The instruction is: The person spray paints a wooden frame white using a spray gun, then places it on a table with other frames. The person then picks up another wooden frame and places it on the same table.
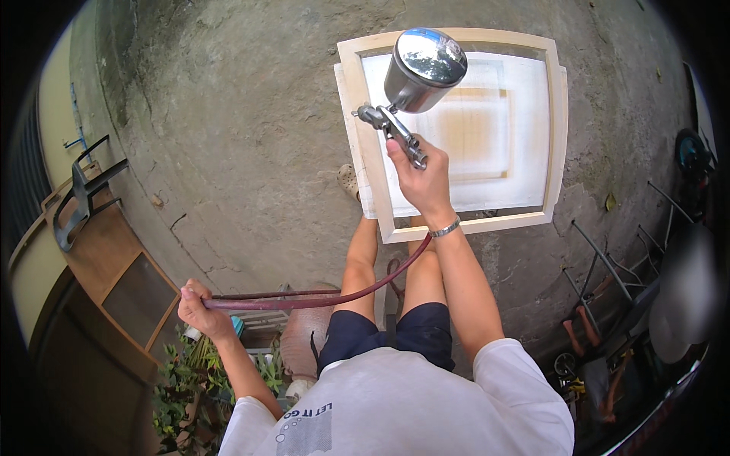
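One spray gun (411, 92), gripped by the right hand (426, 181), hangs over the left edge of a wooden frame (559, 121); the left hand (202, 309) clenches a maroon hose (334, 301). Spraying seems in progress; the next pass likely needs slack.

Floor: grey-brown concrete (251, 137), rough, stained in patches, fine cracks running through the left part. Ahead of the wearer, a white board (528, 182) with a tan, squarish patch near its middle and thin tan-brown marks about it. Pale wooden frame (559, 137) over the board, board edges jutting past it at left and right; whether the two touch, or what props them, cannot tell. One yellowish leaf (610, 201) on the concrete, right of the frame. Speckled tan clog (348, 180) on the concrete, just beside the board's left edge.
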